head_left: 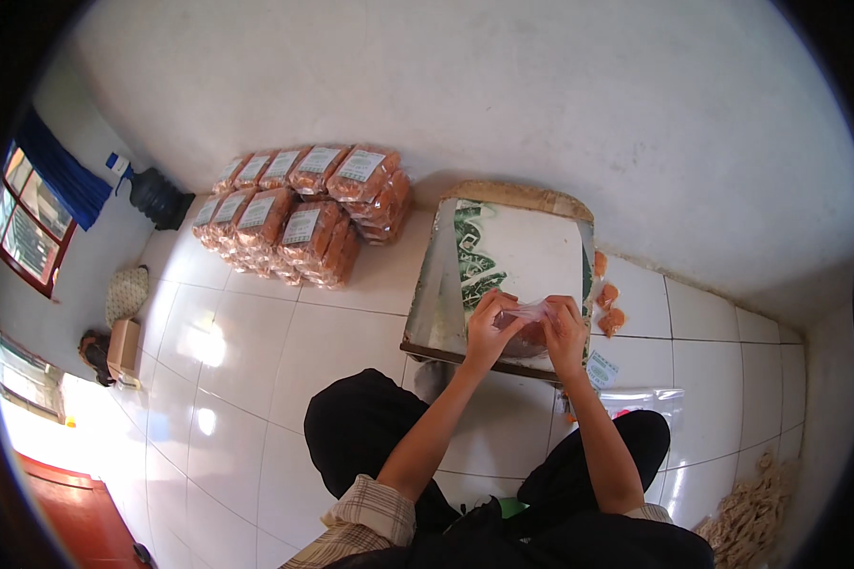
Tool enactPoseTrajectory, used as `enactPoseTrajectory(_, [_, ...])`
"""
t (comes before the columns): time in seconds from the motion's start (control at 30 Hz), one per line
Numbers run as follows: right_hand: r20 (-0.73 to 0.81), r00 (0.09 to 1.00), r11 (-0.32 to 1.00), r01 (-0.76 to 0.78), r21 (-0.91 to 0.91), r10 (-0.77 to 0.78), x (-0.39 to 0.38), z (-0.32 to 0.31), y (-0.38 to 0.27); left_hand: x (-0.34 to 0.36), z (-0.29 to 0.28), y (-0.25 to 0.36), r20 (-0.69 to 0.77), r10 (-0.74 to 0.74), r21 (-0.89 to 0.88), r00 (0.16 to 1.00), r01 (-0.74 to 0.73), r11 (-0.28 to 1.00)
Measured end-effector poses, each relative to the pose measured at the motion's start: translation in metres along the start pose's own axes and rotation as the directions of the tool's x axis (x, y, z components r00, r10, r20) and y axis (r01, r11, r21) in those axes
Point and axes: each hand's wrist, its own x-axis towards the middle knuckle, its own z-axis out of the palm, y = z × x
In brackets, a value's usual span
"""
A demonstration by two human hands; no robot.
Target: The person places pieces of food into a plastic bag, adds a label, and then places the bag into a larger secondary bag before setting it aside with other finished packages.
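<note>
A clear plastic bag with reddish-brown contents (524, 343) sits on the front part of a low worktable (531, 237), which has a white top with a green pattern and metal sides. My left hand (489, 325) pinches the left side of the bag's gathered mouth. Opposite it, my right hand (565, 332) grips the right side, so the thin plastic stretches between my fingers. The bag's lower part is partly hidden by my hands.
Stacked orange packs (294, 213) stand along the wall at left, near a water jug (157, 199) and cardboard box (123, 346). Loose orange pieces (609, 296), a paper label (601, 370) and plastic sheets (659, 408) lie right of the table. Tangled fibres (750, 503) lie at lower right.
</note>
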Motion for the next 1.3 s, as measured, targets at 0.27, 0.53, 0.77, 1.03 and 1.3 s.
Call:
enactPoseTrajectory(0.27, [0.003, 0.999, 0.994, 0.052, -0.093, -0.052, 0.016, 0.001, 0.019, 0.016, 0.020, 0.005, -0.025, -0.256, -0.182, 0.966, 0.248, 0.952])
enactPoseTrajectory(0.53, [0.038, 0.999, 1.000, 0.011, -0.016, -0.010, 0.020, -0.003, 0.009, 0.028, 0.002, -0.001, 0.104, -0.031, 0.055, 0.994, 0.025, 0.998])
enactPoseTrajectory(0.77, [-0.082, 0.991, 0.994, -0.105, 0.041, 0.108, 0.003, -0.021, 0.011, 0.022, 0.008, -0.002, 0.086, -0.055, 0.005, 0.995, 0.055, 0.998])
enactPoseTrajectory(1.03, [-0.066, 0.997, 0.999, -0.038, -0.014, 0.037, -0.008, -0.010, 0.008, 0.017, 0.010, 0.001, 0.109, -0.104, -0.057, 0.989, 0.110, 0.992])
enactPoseTrajectory(1.3, [-0.118, 0.991, 0.997, -0.061, -0.043, 0.056, -0.014, -0.003, -0.001, 0.012, 0.011, 0.009, 0.089, -0.069, -0.001, 0.994, 0.069, 0.998])
